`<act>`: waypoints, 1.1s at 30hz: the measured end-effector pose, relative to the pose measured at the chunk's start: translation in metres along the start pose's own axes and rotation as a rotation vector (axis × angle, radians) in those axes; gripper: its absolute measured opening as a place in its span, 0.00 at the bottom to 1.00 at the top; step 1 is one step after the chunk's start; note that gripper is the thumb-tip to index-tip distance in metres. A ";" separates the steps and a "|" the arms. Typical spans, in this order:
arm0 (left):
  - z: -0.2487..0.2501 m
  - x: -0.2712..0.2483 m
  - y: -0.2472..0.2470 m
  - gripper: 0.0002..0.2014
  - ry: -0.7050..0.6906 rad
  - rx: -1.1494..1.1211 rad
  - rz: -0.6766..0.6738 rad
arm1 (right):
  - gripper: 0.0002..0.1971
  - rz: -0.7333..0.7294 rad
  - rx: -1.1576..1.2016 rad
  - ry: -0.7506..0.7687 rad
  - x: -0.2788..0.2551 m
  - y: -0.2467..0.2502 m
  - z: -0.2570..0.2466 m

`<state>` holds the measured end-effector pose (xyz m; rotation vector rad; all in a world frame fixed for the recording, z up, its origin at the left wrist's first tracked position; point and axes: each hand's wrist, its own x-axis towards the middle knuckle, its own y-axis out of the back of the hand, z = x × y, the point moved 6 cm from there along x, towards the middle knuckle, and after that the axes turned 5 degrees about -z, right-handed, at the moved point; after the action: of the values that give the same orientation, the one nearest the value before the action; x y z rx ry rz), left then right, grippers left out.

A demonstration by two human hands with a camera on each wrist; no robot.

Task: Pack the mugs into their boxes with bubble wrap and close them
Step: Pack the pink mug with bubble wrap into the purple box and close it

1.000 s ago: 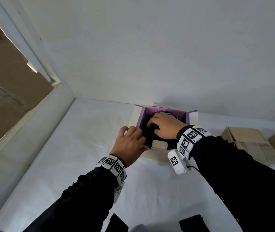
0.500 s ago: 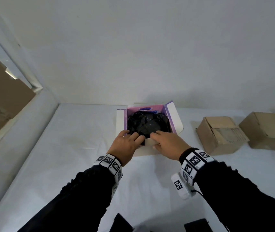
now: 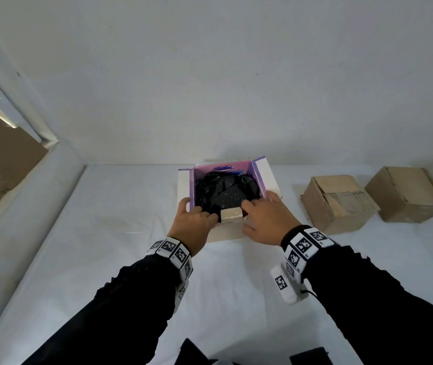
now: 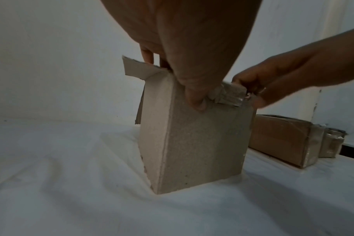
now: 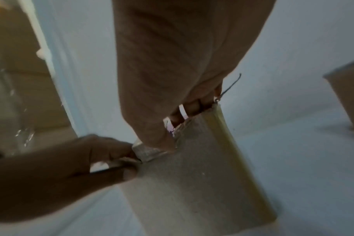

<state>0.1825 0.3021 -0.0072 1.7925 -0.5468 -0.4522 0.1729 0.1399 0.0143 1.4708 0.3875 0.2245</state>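
An open box [image 3: 265, 177] with purple inner walls stands mid-table, grey cardboard outside [image 4: 192, 143] [image 5: 202, 183]. Inside lies a black shiny wrapped bundle [image 3: 226, 192]; no mug shows. My left hand [image 3: 194, 222] [image 4: 192, 47] grips the near-left rim, fingers over the edge and thumb on the front wall. My right hand [image 3: 265, 219] [image 5: 172, 63] grips the near-right rim in the same way. Between the hands stands a short taped near flap [image 3: 231, 216] [image 4: 226, 95], touched by both hands.
Two closed brown cardboard boxes [image 3: 336, 204] [image 3: 405, 197] sit to the right of the open box. A white sheet [image 3: 104, 246] covers the table, with a wall close behind and a raised ledge [image 3: 25, 206] at left. Dark objects [image 3: 191, 351] lie at the near edge.
My right hand has come off the black bundle inside the box and back to the near rim. The left hand stays at the near-left rim. The hands have spread slightly apart.
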 end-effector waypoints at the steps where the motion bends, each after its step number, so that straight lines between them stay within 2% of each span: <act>1: 0.000 -0.001 0.000 0.15 -0.014 0.005 -0.010 | 0.20 0.056 0.011 -0.039 0.000 0.004 0.003; 3: -0.001 -0.001 0.001 0.17 -0.041 -0.001 -0.010 | 0.27 0.123 -0.027 -0.099 0.000 0.007 0.011; 7: 0.002 0.001 -0.002 0.15 -0.047 -0.038 0.003 | 0.39 -0.019 -0.225 -0.033 0.006 -0.013 0.010; 10: 0.003 0.001 0.000 0.08 -0.028 -0.107 0.090 | 0.36 0.020 -0.280 0.045 0.011 -0.013 0.003; 14: -0.002 0.001 -0.001 0.07 0.005 -0.117 0.158 | 0.30 0.087 -0.283 0.090 0.016 -0.003 0.006; 19: -0.003 0.004 0.003 0.07 0.013 -0.075 0.094 | 0.31 0.048 -0.318 0.126 0.016 -0.015 0.015; 22: -0.010 0.008 0.012 0.09 -0.035 -0.116 0.011 | 0.32 -0.015 -0.285 0.160 0.023 -0.015 0.014; 24: -0.018 0.014 0.017 0.16 -0.070 -0.162 -0.101 | 0.32 -0.050 -0.133 0.172 0.031 -0.007 0.018; 27: -0.031 0.026 0.020 0.28 -0.085 -0.251 -0.176 | 0.25 -0.123 0.370 0.120 0.041 0.013 0.033; 29: -0.040 0.036 0.024 0.22 -0.051 -0.299 -0.140 | 0.21 -0.148 0.475 0.079 0.050 0.022 0.043; 31: -0.048 0.048 0.025 0.12 -0.046 -0.233 -0.066 | 0.17 -0.123 0.293 0.054 0.057 0.024 0.051; 33: -0.053 0.059 0.022 0.16 -0.045 -0.130 -0.129 | 0.16 -0.134 0.031 0.049 0.062 0.016 0.052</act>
<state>0.2577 0.3044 0.0274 1.7019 -0.4246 -0.6046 0.2512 0.1166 0.0257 1.4658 0.5294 0.1475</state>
